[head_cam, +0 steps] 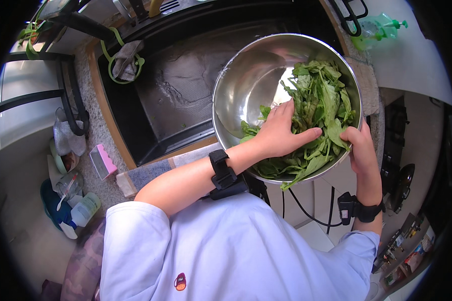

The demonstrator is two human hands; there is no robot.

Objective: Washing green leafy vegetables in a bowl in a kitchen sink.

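Note:
A large stainless steel bowl (245,79) is tilted over the right part of a dark sink (184,86), with green leafy vegetables (320,94) heaped along its right and lower sides. My left hand (282,131) reaches into the bowl and lies on the leaves, fingers pointing up and thumb spread to the right; whether it grips any is not clear. At the bowl's lower right rim, my right hand (358,143) holds the edge, thumb inside against a leaf and fingers outside. One leaf hangs over the near rim. Both wrists wear black straps.
A green holder (139,66) with a grey cloth hangs at the sink's left corner. On the left counter lies a pink-framed sponge (103,161). A folded towel (147,175) covers the front edge. A green pump bottle (376,32) is at upper right, a black rack (69,90) at left.

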